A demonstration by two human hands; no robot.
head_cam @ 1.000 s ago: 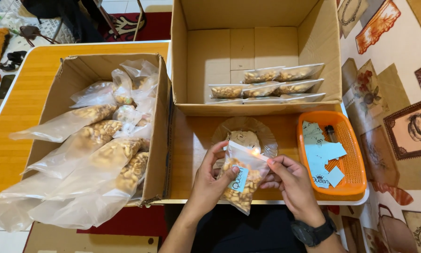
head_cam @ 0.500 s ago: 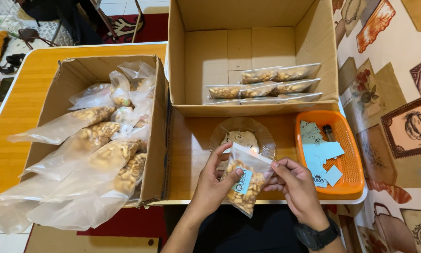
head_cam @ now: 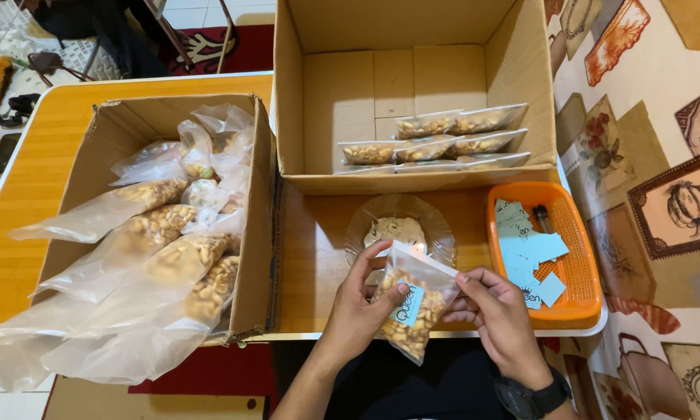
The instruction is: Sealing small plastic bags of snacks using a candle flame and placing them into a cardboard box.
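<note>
A small clear bag of nuts point(head_cam: 412, 315) with a light blue label inside is held over the front edge of the wooden table point(head_cam: 319, 264). My left hand point(head_cam: 357, 307) grips its left side, thumb on the front. My right hand point(head_cam: 494, 311) pinches the folded top right corner. Just behind the bag, a small flame point(head_cam: 420, 249) burns in a clear glass dish point(head_cam: 400, 222).
A cardboard box point(head_cam: 108, 148) at the left overflows with long unsealed bags of nuts point(head_cam: 163, 225). A taller cardboard box point(head_cam: 412, 183) behind holds rows of sealed bags point(head_cam: 435, 140). An orange basket point(head_cam: 579, 292) with blue labels sits at the right.
The bag has dropped a little toward me, away from the flame, and its top edge is now folded over. My right hand slid lower along the top corner.
</note>
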